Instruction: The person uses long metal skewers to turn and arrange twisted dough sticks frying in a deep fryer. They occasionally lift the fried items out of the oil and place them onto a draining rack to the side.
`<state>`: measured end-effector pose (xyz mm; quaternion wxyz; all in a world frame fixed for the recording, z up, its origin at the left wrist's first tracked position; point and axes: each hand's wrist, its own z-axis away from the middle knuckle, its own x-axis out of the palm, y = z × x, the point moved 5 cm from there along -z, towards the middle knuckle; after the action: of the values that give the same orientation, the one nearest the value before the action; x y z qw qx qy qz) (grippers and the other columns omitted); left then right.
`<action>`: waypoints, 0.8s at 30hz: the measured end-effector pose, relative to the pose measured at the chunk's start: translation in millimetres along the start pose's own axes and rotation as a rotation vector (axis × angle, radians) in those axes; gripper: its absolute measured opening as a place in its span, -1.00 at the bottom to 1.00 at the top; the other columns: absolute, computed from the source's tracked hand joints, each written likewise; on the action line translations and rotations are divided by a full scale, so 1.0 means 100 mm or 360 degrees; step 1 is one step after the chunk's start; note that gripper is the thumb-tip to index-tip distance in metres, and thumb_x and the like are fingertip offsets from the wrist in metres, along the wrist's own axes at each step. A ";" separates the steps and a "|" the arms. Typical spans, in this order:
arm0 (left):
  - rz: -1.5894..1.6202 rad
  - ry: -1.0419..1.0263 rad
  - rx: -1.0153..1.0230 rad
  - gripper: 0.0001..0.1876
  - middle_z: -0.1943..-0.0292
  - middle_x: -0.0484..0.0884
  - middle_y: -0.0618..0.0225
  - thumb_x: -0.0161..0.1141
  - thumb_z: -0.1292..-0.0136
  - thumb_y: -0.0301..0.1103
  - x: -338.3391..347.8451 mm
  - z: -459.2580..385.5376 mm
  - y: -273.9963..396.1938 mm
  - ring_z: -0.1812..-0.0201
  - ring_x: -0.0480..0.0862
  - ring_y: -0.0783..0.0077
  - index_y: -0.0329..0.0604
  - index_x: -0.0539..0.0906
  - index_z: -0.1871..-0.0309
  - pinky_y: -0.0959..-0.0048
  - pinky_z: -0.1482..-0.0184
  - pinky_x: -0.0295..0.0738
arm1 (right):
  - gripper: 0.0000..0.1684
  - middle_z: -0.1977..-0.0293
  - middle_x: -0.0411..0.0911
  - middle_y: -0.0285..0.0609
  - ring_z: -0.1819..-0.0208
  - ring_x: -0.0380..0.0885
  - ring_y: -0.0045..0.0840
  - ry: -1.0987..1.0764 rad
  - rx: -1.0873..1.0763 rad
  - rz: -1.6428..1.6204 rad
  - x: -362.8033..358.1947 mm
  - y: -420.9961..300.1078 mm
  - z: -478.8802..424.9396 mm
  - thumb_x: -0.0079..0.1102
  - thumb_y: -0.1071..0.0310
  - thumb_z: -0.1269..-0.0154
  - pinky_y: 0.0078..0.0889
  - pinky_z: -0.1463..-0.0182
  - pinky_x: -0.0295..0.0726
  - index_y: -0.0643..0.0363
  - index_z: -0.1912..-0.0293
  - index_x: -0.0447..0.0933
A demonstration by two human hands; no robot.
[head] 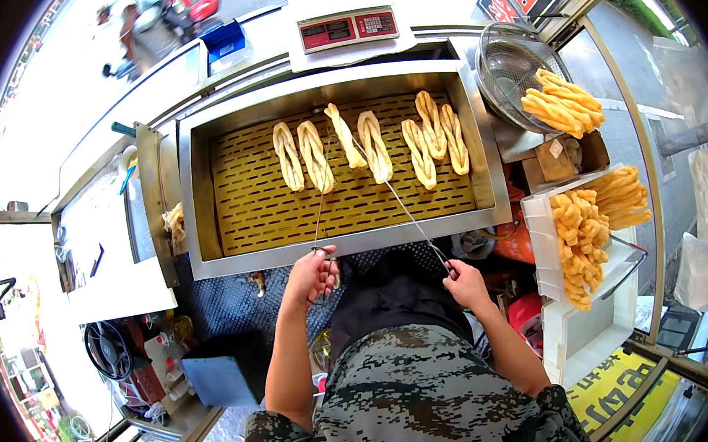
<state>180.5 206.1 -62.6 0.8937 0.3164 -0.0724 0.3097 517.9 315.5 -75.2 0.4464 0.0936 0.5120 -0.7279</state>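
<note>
In the steel fryer, several pale twisted dough strips float in yellow oil over a slotted plate. My left hand grips the looped handle of a thin metal rod at the fryer's front rim. That rod reaches up to the lower end of a dough twist left of centre. My right hand holds a second thin metal rod, slanting up and left over the rim. It meets a dough twist near the middle; where its tip ends is unclear. More twists float at the right.
Beyond the fryer stands a scale. At right are a wire strainer with golden fried twists and a white plastic crate bearing fried dough. A metal panel stands left of the fryer.
</note>
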 end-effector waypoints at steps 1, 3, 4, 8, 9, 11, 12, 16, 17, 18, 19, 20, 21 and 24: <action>-0.0165 0.0076 0.0043 -0.65 0.47 0.52 0.40 -0.20 -0.52 -0.21 -0.04 0.02 -0.02 0.63 0.45 0.62 -0.20 0.43 -0.18 0.61 0.63 0.40 | -0.57 0.55 0.51 -0.11 0.48 0.54 -0.30 -0.0009 -0.0009 0.0015 0.03 -0.03 -0.02 0.23 0.38 0.00 -0.32 0.30 0.53 0.27 0.07 0.56; -0.0500 0.0225 0.0126 -0.66 0.49 0.52 0.41 -0.21 -0.51 -0.24 -0.10 0.09 -0.05 0.66 0.43 0.61 -0.18 0.43 -0.19 0.61 0.62 0.40 | -0.58 0.55 0.51 -0.12 0.48 0.54 -0.33 -0.0013 -0.0021 0.0042 0.07 -0.06 -0.04 0.23 0.39 0.00 -0.34 0.31 0.53 0.28 0.07 0.55; -0.0587 0.0327 0.0138 -0.67 0.51 0.53 0.36 -0.16 -0.48 -0.25 -0.15 0.14 -0.06 0.68 0.46 0.54 -0.18 0.47 -0.15 0.54 0.60 0.43 | -0.58 0.56 0.51 -0.13 0.50 0.53 -0.37 -0.0008 -0.0024 0.0054 0.09 -0.07 -0.06 0.24 0.39 -0.01 -0.37 0.32 0.52 0.29 0.07 0.55; -0.1244 0.0751 0.0277 -0.67 0.43 0.64 0.12 -0.04 -0.39 -0.23 -0.34 0.31 -0.15 0.49 0.64 0.27 -0.29 0.60 0.03 0.29 0.36 0.54 | -0.58 0.53 0.54 -0.09 0.43 0.58 -0.23 -0.0030 0.0031 0.0095 0.13 -0.09 -0.09 0.20 0.39 0.00 -0.28 0.26 0.55 0.25 0.07 0.56; -0.1331 0.0769 0.0351 -0.67 0.42 0.65 0.10 -0.04 -0.39 -0.23 -0.41 0.26 -0.24 0.47 0.65 0.25 -0.29 0.60 0.05 0.28 0.33 0.54 | -0.58 0.53 0.54 -0.09 0.42 0.58 -0.23 -0.0043 0.0044 0.0107 0.13 -0.10 -0.09 0.20 0.39 0.00 -0.28 0.26 0.55 0.25 0.07 0.56; -0.1500 0.0810 0.0499 -0.67 0.39 0.66 0.06 -0.04 -0.39 -0.23 -0.54 0.15 -0.38 0.43 0.66 0.21 -0.30 0.61 0.08 0.26 0.28 0.55 | -0.57 0.53 0.54 -0.09 0.42 0.58 -0.23 -0.0071 0.0065 0.0132 0.14 -0.13 -0.09 0.20 0.39 0.00 -0.28 0.25 0.55 0.25 0.06 0.56; -0.1389 0.0697 0.0400 -0.66 0.42 0.64 0.13 -0.06 -0.42 -0.20 -0.51 0.12 -0.37 0.46 0.63 0.29 -0.28 0.58 0.02 0.31 0.36 0.54 | -0.57 0.53 0.54 -0.09 0.43 0.58 -0.23 -0.0063 0.0062 0.0127 0.13 -0.12 -0.09 0.21 0.39 0.00 -0.28 0.26 0.55 0.25 0.06 0.56; -0.0398 0.0202 0.0010 -0.62 0.50 0.52 0.39 -0.15 -0.50 -0.17 -0.28 0.15 -0.27 0.58 0.50 0.59 -0.19 0.41 -0.21 0.59 0.63 0.44 | -0.57 0.53 0.54 -0.08 0.44 0.57 -0.23 -0.0019 0.0007 0.0121 0.11 -0.10 -0.03 0.21 0.39 -0.01 -0.28 0.27 0.55 0.26 0.05 0.56; -0.0097 0.0093 0.0016 -0.63 0.49 0.53 0.38 -0.15 -0.51 -0.18 -0.28 0.20 -0.25 0.59 0.50 0.58 -0.20 0.42 -0.21 0.58 0.63 0.44 | -0.57 0.53 0.53 -0.08 0.44 0.57 -0.23 -0.0005 -0.0017 0.0122 0.09 -0.09 -0.03 0.21 0.39 -0.01 -0.28 0.28 0.55 0.27 0.05 0.56; 0.0200 -0.0012 0.0019 -0.63 0.48 0.53 0.37 -0.15 -0.51 -0.19 -0.31 0.26 -0.24 0.60 0.50 0.57 -0.21 0.42 -0.21 0.57 0.63 0.44 | -0.57 0.54 0.53 -0.08 0.45 0.57 -0.23 -0.0022 -0.0021 0.0112 0.10 -0.10 -0.02 0.21 0.39 -0.01 -0.28 0.28 0.55 0.27 0.05 0.56; 0.0497 -0.0117 0.0021 -0.63 0.47 0.54 0.35 -0.16 -0.51 -0.19 -0.35 0.31 -0.25 0.61 0.49 0.57 -0.21 0.42 -0.21 0.57 0.63 0.44 | -0.57 0.54 0.53 -0.08 0.45 0.57 -0.23 -0.0039 -0.0025 0.0102 0.10 -0.11 -0.02 0.21 0.39 0.00 -0.28 0.28 0.55 0.27 0.05 0.56; 0.0611 -0.0140 0.0024 -0.62 0.43 0.56 0.34 -0.16 -0.52 -0.20 -0.40 0.36 -0.27 0.61 0.49 0.57 -0.24 0.41 -0.22 0.58 0.62 0.44 | -0.57 0.54 0.53 -0.08 0.45 0.57 -0.23 -0.0055 -0.0028 0.0092 0.11 -0.12 -0.01 0.21 0.39 0.00 -0.28 0.28 0.55 0.27 0.06 0.56; 0.0479 -0.0046 0.0001 -0.62 0.43 0.56 0.34 -0.16 -0.52 -0.19 -0.46 0.39 -0.31 0.61 0.49 0.57 -0.24 0.41 -0.22 0.58 0.62 0.44 | -0.57 0.54 0.53 -0.08 0.45 0.57 -0.23 -0.0092 -0.0050 0.0101 0.12 -0.16 0.00 0.21 0.39 0.00 -0.28 0.28 0.55 0.27 0.06 0.56; 0.0033 0.0264 -0.0012 -0.62 0.45 0.56 0.35 -0.16 -0.52 -0.19 -0.57 0.48 -0.39 0.63 0.49 0.57 -0.23 0.42 -0.21 0.57 0.63 0.44 | -0.57 0.53 0.53 -0.09 0.46 0.56 -0.26 -0.0173 -0.0134 0.0129 0.17 -0.24 0.01 0.22 0.39 0.01 -0.30 0.29 0.54 0.27 0.06 0.56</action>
<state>161.6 124.0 -63.8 0.8946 0.2855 -0.0026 0.3438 489.9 307.1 -69.2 0.5061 0.0557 0.5129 -0.6911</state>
